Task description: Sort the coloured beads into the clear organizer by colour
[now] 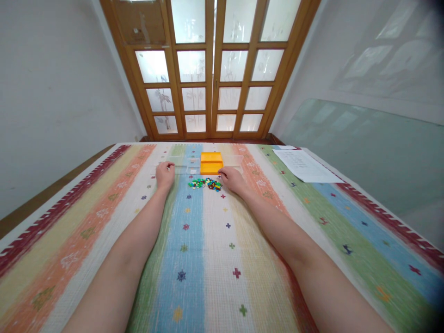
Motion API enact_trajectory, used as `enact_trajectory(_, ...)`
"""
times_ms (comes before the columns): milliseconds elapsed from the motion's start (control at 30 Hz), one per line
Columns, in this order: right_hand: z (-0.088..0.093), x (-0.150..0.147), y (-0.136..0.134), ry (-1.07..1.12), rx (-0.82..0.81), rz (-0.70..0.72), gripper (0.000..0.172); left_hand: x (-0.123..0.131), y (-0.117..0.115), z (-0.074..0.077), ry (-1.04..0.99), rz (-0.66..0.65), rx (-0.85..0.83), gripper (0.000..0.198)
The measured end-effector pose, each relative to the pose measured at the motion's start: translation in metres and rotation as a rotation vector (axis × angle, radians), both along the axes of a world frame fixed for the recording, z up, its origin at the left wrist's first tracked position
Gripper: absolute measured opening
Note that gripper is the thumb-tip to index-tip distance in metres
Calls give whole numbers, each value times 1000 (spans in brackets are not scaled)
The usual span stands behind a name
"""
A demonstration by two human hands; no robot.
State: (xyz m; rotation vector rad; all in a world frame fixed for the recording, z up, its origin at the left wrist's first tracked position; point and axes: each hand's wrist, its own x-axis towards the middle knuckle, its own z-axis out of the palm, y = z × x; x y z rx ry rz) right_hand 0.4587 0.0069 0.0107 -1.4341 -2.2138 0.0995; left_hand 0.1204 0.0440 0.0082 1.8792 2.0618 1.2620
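My left hand (165, 174) is closed, its fingertips pinched together beside the left part of a clear plastic tray (181, 167). Whatever it may hold is too small to make out. At the near right corner of an open orange box (211, 168), my right hand (233, 179) has its thumb and fingers pressed together. I cannot tell whether it grips the box or a small piece. A loose pile of tiny coloured pieces (205, 184), green, white, brown, blue and yellow, lies just in front of the box, between the hands.
Another clear plastic part (233, 160) lies right of the orange box. Printed paper sheets (303, 164) rest at the table's far right. A striped tablecloth (222, 259) covers the table. Beyond its far edge stand wooden glazed doors (212, 83); a glass panel (367, 152) leans at the right wall.
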Motion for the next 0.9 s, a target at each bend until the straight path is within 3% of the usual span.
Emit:
enact_trajectory(100,1,7,3,3,84,-218,32,-11,-4,4,49,208,-10,30)
enact_trajectory(267,-3,16,9,-38,24,-411,34,-15,-10,2,69,306,-59,29)
enact_trajectory(667,-8,14,10,-43,-59,-327,35,-15,-4,-11,147,170,-144,31)
enact_trajectory(900,-3,11,3,-86,-44,-303,31,-16,-1,-15,110,155,-147,34)
